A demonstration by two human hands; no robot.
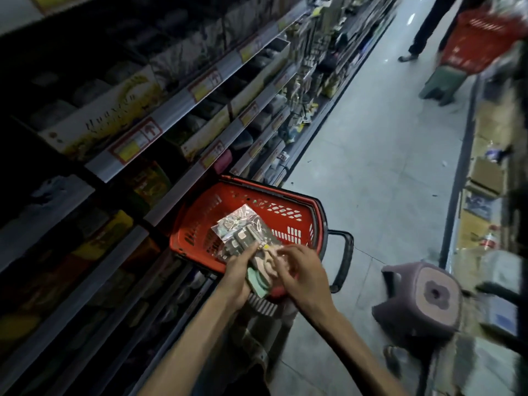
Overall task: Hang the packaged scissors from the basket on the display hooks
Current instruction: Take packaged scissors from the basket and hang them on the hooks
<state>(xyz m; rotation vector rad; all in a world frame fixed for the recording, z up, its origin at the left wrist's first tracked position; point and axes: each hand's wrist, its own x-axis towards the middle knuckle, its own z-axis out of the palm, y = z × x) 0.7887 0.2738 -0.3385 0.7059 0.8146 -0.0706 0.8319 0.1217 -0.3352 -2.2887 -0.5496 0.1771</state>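
The left hand (238, 271) grips a bunch of packaged scissors (251, 238) over the near edge of the red basket (200, 221), fingers clamped on the lower end. The long packs point up and away from the fingers. The right hand (303, 272) is touching the bunch, fingers bent and pinching at 1 pack. No hooks are clear among the dark shelves (160, 115) to the left.

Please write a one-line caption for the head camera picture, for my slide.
Both hands, left hand and right hand, hold packaged scissors over a red basket beside store shelves.
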